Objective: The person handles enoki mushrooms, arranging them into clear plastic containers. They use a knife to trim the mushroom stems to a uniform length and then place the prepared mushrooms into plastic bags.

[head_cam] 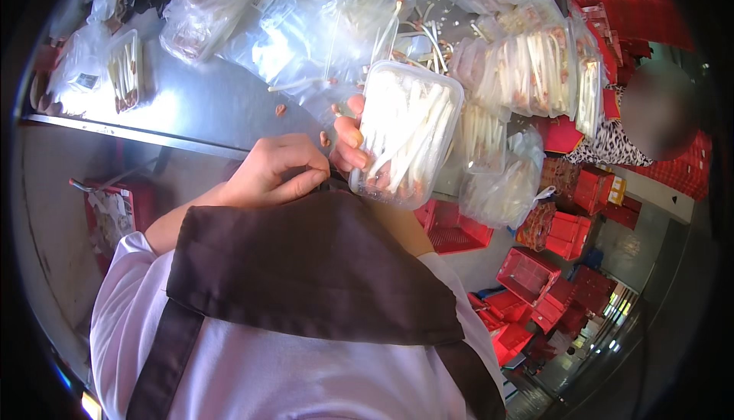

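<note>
My right hand [351, 136] grips a clear plastic tray [410, 133] filled with long white sprouts with reddish-brown ends, which look like peanut sprouts. Its fingers curl over the tray's left side; the palm is hidden beneath. The tray is tilted up towards me in front of my chest. To its left, apart from it, is my left hand [284, 170], fingers curled in and thumb against forefinger, by the top edge of my dark apron [309, 265]. Nothing shows between those fingers. Loose reddish-brown kernels [280, 110] and a single sprout [298, 84] lie on the metal table [212, 99].
Clear plastic bags [275, 30] cover the table's far part. Filled trays [527, 73] stand in rows at right, near a bagged pack [499, 190]. Another tray [125, 70] lies at far left. Red crates [527, 276] stand on the floor. A person [608, 133] is at far right.
</note>
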Available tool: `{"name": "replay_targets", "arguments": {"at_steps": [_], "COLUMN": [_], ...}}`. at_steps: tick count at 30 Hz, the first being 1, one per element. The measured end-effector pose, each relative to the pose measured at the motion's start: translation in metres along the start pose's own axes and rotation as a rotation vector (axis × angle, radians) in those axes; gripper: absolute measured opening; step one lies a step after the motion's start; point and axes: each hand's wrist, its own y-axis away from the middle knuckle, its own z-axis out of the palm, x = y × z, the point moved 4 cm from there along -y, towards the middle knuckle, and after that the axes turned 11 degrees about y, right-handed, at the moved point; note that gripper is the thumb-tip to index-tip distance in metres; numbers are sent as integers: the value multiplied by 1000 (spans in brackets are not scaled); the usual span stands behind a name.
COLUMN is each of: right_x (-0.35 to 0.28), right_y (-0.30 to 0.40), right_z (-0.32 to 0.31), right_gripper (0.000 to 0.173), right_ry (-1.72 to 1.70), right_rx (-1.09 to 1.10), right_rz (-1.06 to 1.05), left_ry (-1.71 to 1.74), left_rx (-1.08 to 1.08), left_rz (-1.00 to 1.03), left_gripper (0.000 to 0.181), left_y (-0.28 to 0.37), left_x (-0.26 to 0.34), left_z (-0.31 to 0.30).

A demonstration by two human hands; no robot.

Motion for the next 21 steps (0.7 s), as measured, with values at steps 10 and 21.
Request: {"name": "replay_targets", "arguments": {"at_steps": [10,21], "right_x": [7,15], "right_y": [5,2], "right_z": [13,25], "right_gripper": [44,46], "right_ry": [-84,-110], "right_rx": [-76,-157], "right_rz": [106,115], "left_ry": [2,19], "left_rx": [-48,-79], "left_rz": [47,59], "left_gripper": [3,6], "left_y": [-2,-1], "left_x": [7,12], "left_z": [9,13]}}
